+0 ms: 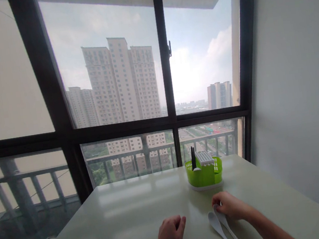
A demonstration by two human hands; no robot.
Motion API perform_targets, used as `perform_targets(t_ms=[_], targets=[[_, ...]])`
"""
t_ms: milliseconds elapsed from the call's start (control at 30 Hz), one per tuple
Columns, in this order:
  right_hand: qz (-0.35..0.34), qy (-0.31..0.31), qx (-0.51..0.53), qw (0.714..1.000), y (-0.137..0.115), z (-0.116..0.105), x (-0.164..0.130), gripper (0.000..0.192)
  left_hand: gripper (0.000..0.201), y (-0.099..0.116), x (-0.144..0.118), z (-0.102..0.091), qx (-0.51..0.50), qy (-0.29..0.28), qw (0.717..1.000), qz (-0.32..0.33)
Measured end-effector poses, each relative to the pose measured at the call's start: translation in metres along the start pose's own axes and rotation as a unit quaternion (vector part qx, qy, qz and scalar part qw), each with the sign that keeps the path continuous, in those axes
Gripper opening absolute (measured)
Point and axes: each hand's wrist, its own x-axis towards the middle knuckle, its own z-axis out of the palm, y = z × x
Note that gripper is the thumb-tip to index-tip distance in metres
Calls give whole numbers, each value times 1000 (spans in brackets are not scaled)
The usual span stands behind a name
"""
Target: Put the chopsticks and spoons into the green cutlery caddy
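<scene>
pale glossy table pushed against a dark-framed window. plain white wall on the right. balcony railing outside, high-rise towers beyond, hazy cloudy daylight reflecting off the tabletop.

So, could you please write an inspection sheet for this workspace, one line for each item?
Surface: pale glossy table, reflecting the window light.
Job's things: two white spoons lying on the table under the right hand's fingers.
Clutter: green cutlery holder on a white base, with dark utensils and a white insert standing in it.
Hands: left hand resting loosely curled on the table, holding nothing; right hand touching the spoon handles, grip unclear.
Cables: nothing seen.
Surroundings: dark-framed window with high-rise buildings outside, balcony railing, plain wall on the right.
</scene>
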Motion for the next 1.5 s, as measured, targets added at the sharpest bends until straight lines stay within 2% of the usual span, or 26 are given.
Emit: perform_targets(t_ms=[133,233,300,367,433,500,667,767,900,1033,1233,1333,1400,1500], targets=[[2,57,11,998,-3,-37,3,20,50,-1,0,2,10,-3,1000,3],[-14,143,-6,990,-24,-79,4,18,50,-3,0,4,20,-7,1000,10],[-30,222,-14,975,-45,-104,4,20,50,-3,0,4,33,-12,999,9],[-56,330,-19,942,-67,-120,7,22,49,-3,-1,4,41,-15,999,8],[-98,430,-41,897,-86,-125,14,21,48,-2,-1,3,40,-18,999,9],[-142,472,-91,865,-98,-120,25,17,48,-1,-1,2,36,-20,999,7],[-168,411,-282,850,-106,-85,58,17,48,-2,0,0,36,-23,999,-2],[-187,370,-335,846,-102,-66,68,15,48,-3,1,0,36,-24,999,-4],[-213,344,-312,860,-90,-51,65,16,48,-2,0,1,34,-24,999,-4],[-231,327,-279,873,-81,-47,60,28,47,2,-1,1,35,-25,999,0],[-217,325,-247,887,-83,-51,49,38,48,1,0,1,32,-23,999,0],[-183,313,-198,911,-86,-46,32,38,48,0,0,1,38,-18,999,-3],[-157,241,-159,944,-83,-38,17,35,48,0,0,0,42,-20,999,-2],[-132,72,-129,980,-70,-20,-4,37,47,1,1,1,47,-26,999,-2]])
